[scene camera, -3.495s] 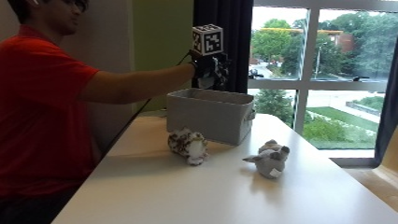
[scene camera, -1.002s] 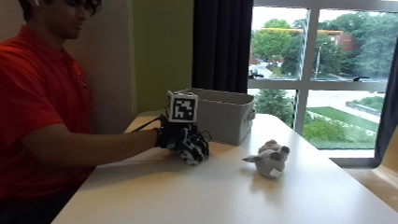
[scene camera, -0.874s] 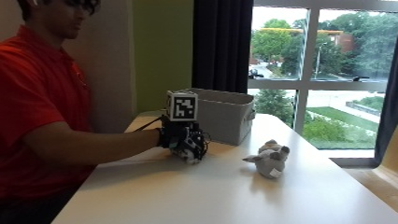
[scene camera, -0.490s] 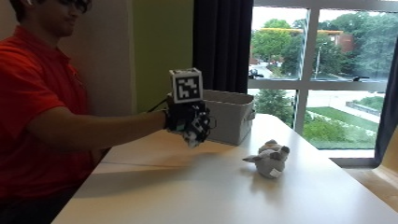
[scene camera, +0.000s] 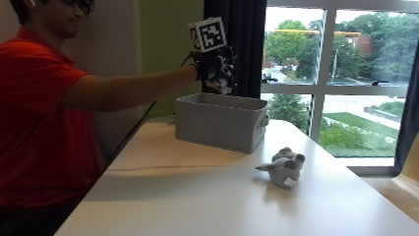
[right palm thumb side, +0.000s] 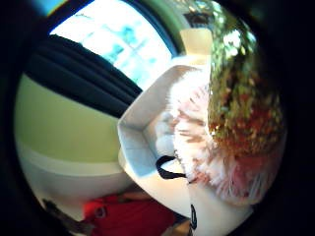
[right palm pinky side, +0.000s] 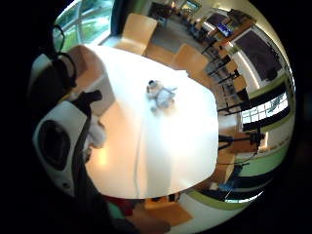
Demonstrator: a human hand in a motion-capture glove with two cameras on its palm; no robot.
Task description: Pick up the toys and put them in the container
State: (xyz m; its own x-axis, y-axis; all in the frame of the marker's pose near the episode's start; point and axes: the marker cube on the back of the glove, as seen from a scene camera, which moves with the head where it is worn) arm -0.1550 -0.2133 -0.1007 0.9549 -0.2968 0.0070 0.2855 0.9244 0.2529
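My gloved right hand (scene camera: 211, 66) is raised above the grey fabric container (scene camera: 219, 123) at the back of the white table (scene camera: 196, 196). Its fingers grip a spotted plush toy (scene camera: 223, 86) that hangs just over the container's open top. In the thumb side palm view the furry toy (right palm thumb side: 231, 123) fills much of the picture, with the container (right palm thumb side: 135, 142) below it. A grey plush toy (scene camera: 283, 167) lies on the table to the right of the container, also seen in the little finger side palm view as the grey toy (right palm pinky side: 161, 95).
Large windows (scene camera: 340, 73) and a dark curtain (scene camera: 239, 44) stand behind the table. Wooden chairs (right palm pinky side: 190, 58) sit beyond the table's far edge. The person in a red shirt (scene camera: 33, 132) sits at the left side.
The hand took hold of the spotted toy on the table, lifted it and carried it up and back over the container. The grey toy has not moved.
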